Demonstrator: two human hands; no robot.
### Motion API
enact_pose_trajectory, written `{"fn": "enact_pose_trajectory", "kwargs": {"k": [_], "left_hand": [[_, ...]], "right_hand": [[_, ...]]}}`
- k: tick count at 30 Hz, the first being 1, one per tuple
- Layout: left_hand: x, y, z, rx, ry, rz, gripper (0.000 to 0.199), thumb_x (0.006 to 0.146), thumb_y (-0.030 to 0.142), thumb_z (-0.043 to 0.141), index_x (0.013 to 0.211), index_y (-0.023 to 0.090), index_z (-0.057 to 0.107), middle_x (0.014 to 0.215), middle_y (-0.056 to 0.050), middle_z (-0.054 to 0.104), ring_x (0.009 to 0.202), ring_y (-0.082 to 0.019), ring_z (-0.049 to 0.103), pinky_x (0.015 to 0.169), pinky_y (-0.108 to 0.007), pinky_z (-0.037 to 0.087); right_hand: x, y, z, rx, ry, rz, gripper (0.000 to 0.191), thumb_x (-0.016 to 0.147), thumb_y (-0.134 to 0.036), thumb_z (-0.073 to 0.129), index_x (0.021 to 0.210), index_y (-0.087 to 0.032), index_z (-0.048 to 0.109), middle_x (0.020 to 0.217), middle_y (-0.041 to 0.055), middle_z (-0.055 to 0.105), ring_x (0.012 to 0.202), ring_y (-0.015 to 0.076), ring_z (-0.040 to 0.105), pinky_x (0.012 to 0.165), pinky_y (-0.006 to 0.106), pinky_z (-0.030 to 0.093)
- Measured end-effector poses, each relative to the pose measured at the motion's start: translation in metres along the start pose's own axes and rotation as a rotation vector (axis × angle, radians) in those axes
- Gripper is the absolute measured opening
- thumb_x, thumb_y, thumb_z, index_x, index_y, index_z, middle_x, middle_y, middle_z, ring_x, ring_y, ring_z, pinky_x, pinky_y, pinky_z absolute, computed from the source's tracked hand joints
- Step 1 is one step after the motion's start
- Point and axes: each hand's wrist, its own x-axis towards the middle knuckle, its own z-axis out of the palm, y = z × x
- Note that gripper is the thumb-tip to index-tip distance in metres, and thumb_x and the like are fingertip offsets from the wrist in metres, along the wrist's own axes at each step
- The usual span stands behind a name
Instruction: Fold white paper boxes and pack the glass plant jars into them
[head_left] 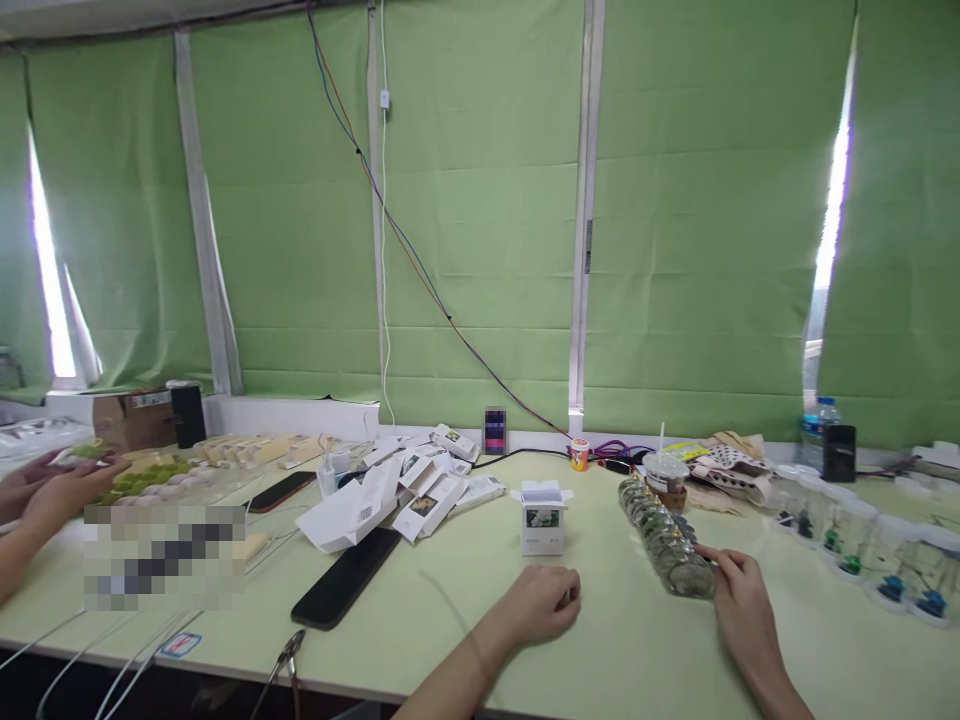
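- Stack of clear round pieces [669, 545] is lying on its side on the table [615, 630], slanting from beside a drink cup [665, 472] toward the person.
- Right hand [742, 600] is resting by the stack's near end, fingers half bent and reaching its right side; whether it is gripping, I cannot tell.
- Left hand [540, 603] is lying on the table with its fingers curled in; whether it is hiding anything small inside, I cannot tell.
- White box [542, 530] is standing upright just beyond the left hand, its top flaps spreading open and a flower picture facing the person.
- Loose white cartons [431, 500] are piling over one another left of the box, partly covering the far end of a black phone [341, 590].
- Pliers [285, 655] are poking over the table's front edge near that phone.
- Clear jars [859, 530] with white lids are standing in a slanting line well to the right, some showing green or blue contents.
- Co-worker's hands [71, 500] are holding a pale green item [86, 452] at far left.
- Green blinds [480, 200] are hanging behind everything.
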Motion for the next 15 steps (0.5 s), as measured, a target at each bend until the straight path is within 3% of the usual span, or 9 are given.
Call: {"fn": "enact_pose_trajectory", "kwargs": {"k": [8,15], "left_hand": [[0.0,0.0,0.0,0.009,0.006,0.029,0.008,0.081,0.02,0.047,0.084,0.023,0.054,0.079,0.002,0.064,0.066,-0.014,0.056,0.057,-0.023,0.033],[0.017,0.008,0.007,-0.036,0.063,0.077,0.012,0.083,0.022,0.048,0.092,0.022,0.055,0.09,-0.003,0.061,0.08,-0.017,0.057,0.067,-0.026,0.04]], "right_hand": [[0.004,-0.015,0.003,0.018,-0.018,0.037,0.046,0.079,-0.058,0.043,0.087,-0.017,0.064,0.094,0.0079,0.05,0.091,0.0268,0.054,0.082,0.04,0.043],[-0.007,-0.036,-0.003,0.031,-0.037,-0.042,0.043,0.082,-0.059,0.042,0.078,-0.02,0.061,0.089,0.0063,0.054,0.084,0.0246,0.056,0.074,0.037,0.043]]}}
